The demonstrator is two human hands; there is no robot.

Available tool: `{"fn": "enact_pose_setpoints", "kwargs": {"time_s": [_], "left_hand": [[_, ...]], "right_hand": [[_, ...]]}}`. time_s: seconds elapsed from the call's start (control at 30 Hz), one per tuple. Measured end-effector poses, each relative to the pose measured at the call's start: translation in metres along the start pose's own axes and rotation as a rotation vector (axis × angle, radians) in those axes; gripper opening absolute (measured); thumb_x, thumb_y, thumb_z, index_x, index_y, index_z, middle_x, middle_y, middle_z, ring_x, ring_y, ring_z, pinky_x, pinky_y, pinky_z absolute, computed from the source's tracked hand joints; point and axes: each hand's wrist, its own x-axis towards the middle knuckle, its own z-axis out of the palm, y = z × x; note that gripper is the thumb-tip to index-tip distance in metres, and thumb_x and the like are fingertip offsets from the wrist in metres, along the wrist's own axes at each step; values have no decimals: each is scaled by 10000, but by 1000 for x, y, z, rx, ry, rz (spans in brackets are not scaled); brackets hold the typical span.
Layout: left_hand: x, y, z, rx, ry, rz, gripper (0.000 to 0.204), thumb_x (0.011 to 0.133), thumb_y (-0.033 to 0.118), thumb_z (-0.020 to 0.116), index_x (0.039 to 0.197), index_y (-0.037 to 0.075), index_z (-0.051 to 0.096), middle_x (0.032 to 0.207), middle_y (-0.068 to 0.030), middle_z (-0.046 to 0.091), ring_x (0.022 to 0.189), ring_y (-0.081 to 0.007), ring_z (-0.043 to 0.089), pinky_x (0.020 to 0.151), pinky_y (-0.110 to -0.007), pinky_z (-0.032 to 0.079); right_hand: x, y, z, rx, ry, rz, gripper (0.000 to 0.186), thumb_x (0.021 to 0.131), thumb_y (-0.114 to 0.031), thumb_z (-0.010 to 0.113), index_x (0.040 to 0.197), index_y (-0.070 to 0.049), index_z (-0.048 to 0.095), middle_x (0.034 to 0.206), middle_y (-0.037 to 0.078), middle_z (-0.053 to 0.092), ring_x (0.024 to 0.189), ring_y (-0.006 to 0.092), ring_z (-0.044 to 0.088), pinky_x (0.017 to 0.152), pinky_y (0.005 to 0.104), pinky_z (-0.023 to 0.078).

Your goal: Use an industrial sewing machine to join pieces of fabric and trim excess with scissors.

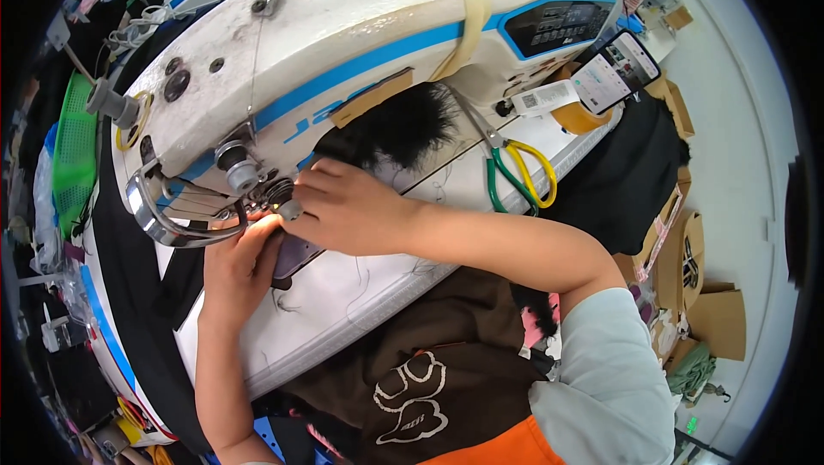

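Note:
A white sewing machine (360, 27) with a blue stripe fills the upper middle. Both my hands meet at its needle area, below the round tension knob (243, 175). My left hand (233, 274) is closed, thumb and finger pinched together near the needle; what is between them is too small to make out. Across from it, my right hand (359, 210) has its fingers bent in by the machine head, their tips partly hidden. Black furry material (403, 130) lies under the machine arm, behind my right hand. Black fabric (182, 283) lies just left of my left hand.
Scissors (517, 175) with green and yellow handles lie right of my right hand. Beyond them are a tape roll (579, 118) and a propped phone (616, 72). Black cloth (631, 186) hangs over the table's right end. A green basket (73, 156) stands far left; cardboard boxes (719, 321) sit right.

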Motion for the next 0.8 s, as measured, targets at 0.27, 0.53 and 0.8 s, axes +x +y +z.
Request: {"fn": "enact_pose_setpoints", "kwargs": {"time_s": [0.27,0.53,0.8], "left_hand": [[6,-6,10,6,-10,34,331,860,68,814,1164,51,683,1163,-136,660,1113,-390,620,987,-492,534],[0,-1,4,-80,17,-55,293,858,102,845,1121,94,717,1147,-92,654,1112,-356,621,953,-456,540],[-1,-9,10,15,48,38,313,875,97,837,1158,97,703,1152,-87,661,1110,-352,624,972,-452,547]], "right_hand": [[-8,16,-17,231,-223,187,286,981,-231,775,1261,-201,729,1134,87,748,1103,347,689,982,465,565],[1,20,-27,293,-371,330,278,997,-349,784,1237,-210,769,1213,73,764,1157,356,685,1013,471,562],[13,21,-31,260,-401,213,241,951,-257,828,1172,-185,766,1099,40,764,1078,318,716,944,459,572]]}}
